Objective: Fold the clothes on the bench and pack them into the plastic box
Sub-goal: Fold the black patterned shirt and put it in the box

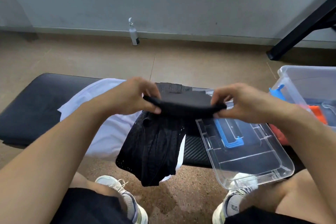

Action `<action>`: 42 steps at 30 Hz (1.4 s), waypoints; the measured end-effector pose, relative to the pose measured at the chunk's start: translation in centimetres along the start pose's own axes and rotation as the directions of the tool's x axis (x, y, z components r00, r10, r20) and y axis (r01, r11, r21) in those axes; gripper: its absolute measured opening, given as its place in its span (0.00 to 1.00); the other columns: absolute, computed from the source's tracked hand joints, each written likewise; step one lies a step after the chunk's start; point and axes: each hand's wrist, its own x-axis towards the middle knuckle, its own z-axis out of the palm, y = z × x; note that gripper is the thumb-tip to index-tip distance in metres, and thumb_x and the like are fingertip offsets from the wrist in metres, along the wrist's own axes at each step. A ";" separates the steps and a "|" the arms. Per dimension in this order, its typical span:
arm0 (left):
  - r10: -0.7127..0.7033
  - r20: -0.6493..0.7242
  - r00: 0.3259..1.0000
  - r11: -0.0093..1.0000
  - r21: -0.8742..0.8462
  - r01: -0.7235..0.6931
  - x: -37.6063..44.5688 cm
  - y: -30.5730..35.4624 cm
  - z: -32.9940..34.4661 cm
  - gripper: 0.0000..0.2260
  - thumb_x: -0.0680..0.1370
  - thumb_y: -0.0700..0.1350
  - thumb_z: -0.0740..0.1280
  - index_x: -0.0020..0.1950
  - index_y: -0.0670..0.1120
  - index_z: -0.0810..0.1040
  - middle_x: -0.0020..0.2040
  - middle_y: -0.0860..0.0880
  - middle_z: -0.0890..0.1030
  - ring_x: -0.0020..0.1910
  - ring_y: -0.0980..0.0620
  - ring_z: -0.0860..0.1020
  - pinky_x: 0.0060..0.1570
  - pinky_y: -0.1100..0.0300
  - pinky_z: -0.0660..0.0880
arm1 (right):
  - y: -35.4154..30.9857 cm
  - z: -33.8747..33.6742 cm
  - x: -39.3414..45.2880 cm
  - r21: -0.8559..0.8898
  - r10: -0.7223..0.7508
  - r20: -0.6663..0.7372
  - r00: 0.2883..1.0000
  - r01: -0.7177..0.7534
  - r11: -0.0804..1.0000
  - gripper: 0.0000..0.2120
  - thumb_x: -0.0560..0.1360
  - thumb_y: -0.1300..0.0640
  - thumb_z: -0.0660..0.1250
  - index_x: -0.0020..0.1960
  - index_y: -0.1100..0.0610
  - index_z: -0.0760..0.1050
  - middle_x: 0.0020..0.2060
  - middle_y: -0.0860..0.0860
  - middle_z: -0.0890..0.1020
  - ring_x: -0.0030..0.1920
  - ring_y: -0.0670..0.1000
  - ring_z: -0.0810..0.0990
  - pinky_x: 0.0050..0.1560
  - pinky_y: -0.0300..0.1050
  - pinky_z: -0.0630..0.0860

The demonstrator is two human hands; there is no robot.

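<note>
Black mesh shorts point(154, 151) hang from their waistband over the front edge of the black bench point(31, 107). My left hand point(134, 96) pinches the waistband's left end and my right hand point(241, 102) pinches its right end, holding it stretched above the bench. A white garment point(109, 132) lies spread on the bench under and left of the shorts. The clear plastic box point(300, 82) stands at the right, with an orange garment point(316, 112) inside it.
The box's clear lid point(254, 154) with blue handles lies on the bench's right part, jutting past the front edge over my right shoe. A spray bottle point(133, 32) stands by the far wall. A black frame leg point(291, 38) slants at the upper right.
</note>
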 end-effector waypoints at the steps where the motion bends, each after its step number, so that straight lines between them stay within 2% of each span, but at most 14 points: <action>1: -0.058 0.165 0.985 0.998 0.044 0.051 -0.4 0.2 0.4 0.10 0.67 0.52 0.81 0.43 0.54 0.83 0.40 0.56 0.84 0.40 0.62 0.80 0.47 0.57 0.78 | -0.3 0.3 -0.4 -0.069 0.056 0.183 0.982 -0.044 0.997 0.11 0.69 0.55 0.79 0.42 0.43 0.80 0.39 0.40 0.83 0.45 0.39 0.80 0.49 0.36 0.74; 3: -0.139 0.356 0.924 0.988 0.110 0.106 -0.9 0.2 1.2 0.11 0.68 0.58 0.79 0.45 0.57 0.83 0.42 0.60 0.84 0.43 0.63 0.81 0.49 0.59 0.78 | -1.0 0.7 -1.0 -0.176 0.139 0.409 0.902 -0.072 0.982 0.08 0.69 0.47 0.78 0.46 0.43 0.81 0.43 0.39 0.84 0.47 0.36 0.79 0.50 0.33 0.75; 5: -0.195 0.309 0.931 0.979 0.123 0.164 -0.9 -0.1 1.5 0.12 0.69 0.62 0.75 0.43 0.56 0.83 0.40 0.60 0.84 0.43 0.61 0.82 0.48 0.60 0.78 | -1.3 1.0 -0.9 -0.179 0.172 0.435 0.884 -0.103 0.978 0.09 0.70 0.42 0.76 0.48 0.42 0.81 0.43 0.38 0.84 0.46 0.37 0.81 0.50 0.36 0.77; 8: -0.269 0.054 0.962 0.957 0.125 0.261 0.1 -1.1 1.5 0.12 0.72 0.61 0.73 0.45 0.54 0.81 0.44 0.57 0.84 0.45 0.57 0.81 0.46 0.60 0.76 | -0.2 1.7 0.5 -0.151 0.204 0.173 0.963 -0.179 0.972 0.08 0.72 0.44 0.75 0.49 0.43 0.81 0.42 0.40 0.83 0.45 0.40 0.82 0.50 0.42 0.79; 11: -0.319 -0.081 0.944 0.942 0.081 0.325 1.3 -2.3 2.5 0.20 0.73 0.58 0.74 0.60 0.52 0.77 0.53 0.56 0.80 0.49 0.53 0.80 0.50 0.57 0.73 | 1.2 2.8 2.4 -0.144 0.250 -0.063 0.966 -0.257 0.956 0.17 0.73 0.44 0.74 0.60 0.45 0.78 0.50 0.40 0.79 0.54 0.45 0.79 0.53 0.43 0.74; 13: -0.315 -0.103 0.943 0.946 0.046 0.321 2.0 -3.0 3.3 0.22 0.73 0.58 0.74 0.64 0.51 0.76 0.55 0.55 0.78 0.50 0.52 0.79 0.52 0.57 0.73 | 1.9 3.2 3.5 -0.154 0.289 -0.086 0.953 -0.299 0.942 0.25 0.73 0.41 0.73 0.68 0.46 0.74 0.58 0.43 0.79 0.58 0.47 0.77 0.53 0.42 0.68; 16: -0.273 -0.104 0.956 0.962 -0.035 0.271 2.8 -3.8 3.8 0.17 0.73 0.58 0.74 0.58 0.53 0.80 0.51 0.56 0.79 0.47 0.56 0.79 0.48 0.60 0.72 | 2.1 3.4 4.6 -0.138 0.317 -0.059 0.946 -0.323 0.936 0.31 0.72 0.38 0.72 0.71 0.48 0.72 0.63 0.46 0.79 0.61 0.49 0.77 0.53 0.42 0.68; 22: -0.168 -0.097 0.981 0.979 -0.136 0.154 3.2 -4.0 3.9 0.11 0.69 0.54 0.79 0.46 0.51 0.82 0.46 0.51 0.83 0.45 0.53 0.80 0.47 0.57 0.74 | 2.5 4.2 5.4 -0.131 0.224 -0.106 0.969 -0.237 0.963 0.20 0.68 0.41 0.77 0.55 0.49 0.79 0.52 0.46 0.81 0.54 0.49 0.76 0.50 0.42 0.68; 25: -0.127 -0.097 0.987 0.981 -0.163 0.110 3.1 -3.5 3.6 0.09 0.70 0.50 0.79 0.41 0.48 0.81 0.39 0.51 0.81 0.34 0.60 0.76 0.38 0.64 0.70 | 2.3 3.9 5.0 -0.069 0.180 -0.110 0.978 -0.188 0.980 0.15 0.68 0.45 0.79 0.45 0.49 0.75 0.43 0.41 0.78 0.49 0.48 0.77 0.43 0.41 0.69; 29: -0.167 -0.027 0.986 0.911 -0.387 0.144 2.5 -2.9 2.7 0.13 0.74 0.47 0.76 0.45 0.39 0.78 0.38 0.39 0.82 0.37 0.52 0.77 0.44 0.57 0.72 | 1.4 3.3 4.2 -0.030 0.121 -0.064 0.991 -0.123 0.992 0.14 0.68 0.49 0.80 0.43 0.49 0.74 0.41 0.42 0.79 0.44 0.44 0.78 0.38 0.33 0.69; 31: -0.155 0.020 0.988 0.864 -0.482 0.145 2.0 -2.7 2.5 0.15 0.74 0.44 0.76 0.45 0.35 0.75 0.39 0.41 0.81 0.41 0.50 0.78 0.47 0.54 0.73 | 1.1 3.0 3.8 -0.005 0.095 -0.039 0.995 -0.095 0.995 0.15 0.67 0.51 0.81 0.42 0.47 0.74 0.41 0.44 0.80 0.45 0.45 0.79 0.38 0.34 0.70; 36: -0.144 -0.028 0.989 0.901 -0.416 0.120 1.5 -1.8 2.4 0.14 0.70 0.37 0.78 0.40 0.41 0.72 0.38 0.45 0.82 0.39 0.53 0.80 0.43 0.60 0.74 | 0.1 2.2 2.5 0.032 0.041 -0.033 0.999 -0.039 0.999 0.14 0.67 0.53 0.81 0.42 0.46 0.75 0.39 0.41 0.80 0.43 0.43 0.79 0.38 0.31 0.72; 39: -0.112 -0.048 0.993 0.913 -0.400 0.084 1.5 -1.9 2.2 0.18 0.68 0.34 0.79 0.45 0.46 0.72 0.47 0.44 0.84 0.41 0.51 0.81 0.47 0.53 0.78 | -0.3 2.2 1.8 0.060 -0.010 0.019 1.000 0.009 0.998 0.16 0.68 0.56 0.79 0.44 0.44 0.73 0.42 0.42 0.80 0.45 0.45 0.79 0.42 0.37 0.77; 42: -0.103 -0.013 0.995 0.927 -0.363 0.091 1.3 -1.8 2.6 0.29 0.66 0.40 0.82 0.62 0.54 0.75 0.54 0.49 0.79 0.46 0.53 0.82 0.51 0.58 0.79 | -0.6 2.7 1.3 0.084 -0.052 0.055 0.997 0.047 0.995 0.18 0.70 0.61 0.77 0.47 0.43 0.73 0.43 0.43 0.81 0.46 0.45 0.79 0.46 0.40 0.77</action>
